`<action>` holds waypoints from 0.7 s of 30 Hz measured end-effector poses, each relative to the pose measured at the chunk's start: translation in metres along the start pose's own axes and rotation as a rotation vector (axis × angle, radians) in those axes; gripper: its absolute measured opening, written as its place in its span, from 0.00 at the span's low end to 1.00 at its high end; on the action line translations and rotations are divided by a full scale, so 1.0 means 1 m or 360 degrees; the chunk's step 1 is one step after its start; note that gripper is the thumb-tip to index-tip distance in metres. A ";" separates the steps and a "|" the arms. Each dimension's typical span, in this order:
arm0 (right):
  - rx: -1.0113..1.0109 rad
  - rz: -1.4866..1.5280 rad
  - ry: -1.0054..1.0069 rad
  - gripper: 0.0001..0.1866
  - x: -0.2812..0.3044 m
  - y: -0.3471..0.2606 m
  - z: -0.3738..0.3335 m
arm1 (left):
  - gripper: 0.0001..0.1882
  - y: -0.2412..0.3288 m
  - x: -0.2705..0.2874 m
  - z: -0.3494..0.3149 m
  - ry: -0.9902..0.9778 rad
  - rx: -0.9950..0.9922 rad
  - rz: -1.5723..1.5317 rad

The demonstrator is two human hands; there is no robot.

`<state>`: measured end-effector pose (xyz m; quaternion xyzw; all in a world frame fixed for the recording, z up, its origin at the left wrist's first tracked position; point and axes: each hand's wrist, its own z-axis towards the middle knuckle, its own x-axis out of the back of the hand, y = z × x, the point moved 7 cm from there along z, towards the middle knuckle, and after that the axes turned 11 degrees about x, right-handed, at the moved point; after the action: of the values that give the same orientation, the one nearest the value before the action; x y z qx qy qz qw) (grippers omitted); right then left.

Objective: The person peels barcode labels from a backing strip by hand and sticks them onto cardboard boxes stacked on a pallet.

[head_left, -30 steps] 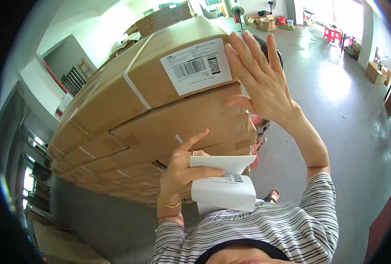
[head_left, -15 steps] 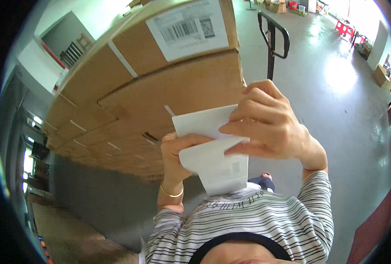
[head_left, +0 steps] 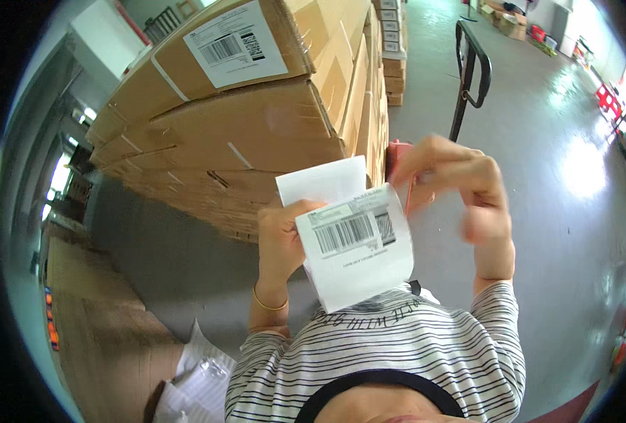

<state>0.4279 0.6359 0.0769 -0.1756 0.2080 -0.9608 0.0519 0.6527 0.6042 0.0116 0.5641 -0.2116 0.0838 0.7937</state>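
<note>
My left hand (head_left: 282, 236) is closed on white barcode label sheets (head_left: 362, 247) in front of my chest. The front sheet curls toward me and shows barcodes; a blank white sheet (head_left: 323, 183) rises behind it. My right hand (head_left: 461, 183) is raised to the right of the sheets, apart from them. It is blurred, but its bent fingers and thumb stand apart, and nothing shows between them. Beyond my hands is a tall stack of cardboard cartons (head_left: 249, 113); a white barcode label (head_left: 235, 46) is stuck on the top one.
A black pallet jack handle (head_left: 471, 67) stands beyond my right hand, with a red part (head_left: 399, 151) lower down next to the cartons. More boxes (head_left: 394, 70) are stacked behind. At lower left are brown cardboard (head_left: 108, 345) and crumpled white wrapping (head_left: 200, 381).
My right hand has let go of the sheets and moved right. The front sheet now shows its printed face. My view has turned to the right, so the cartons sit further left.
</note>
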 end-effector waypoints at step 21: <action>-0.0228 0.0886 -0.0190 0.09 0.008 0.087 -0.004 | 0.14 0.105 -0.043 -0.020 0.0502 -0.0423 0.1218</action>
<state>0.4216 0.5571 0.0391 -0.1712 0.3120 -0.8804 0.3133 0.5796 0.6642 0.0782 0.3182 -0.2908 0.4292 0.7938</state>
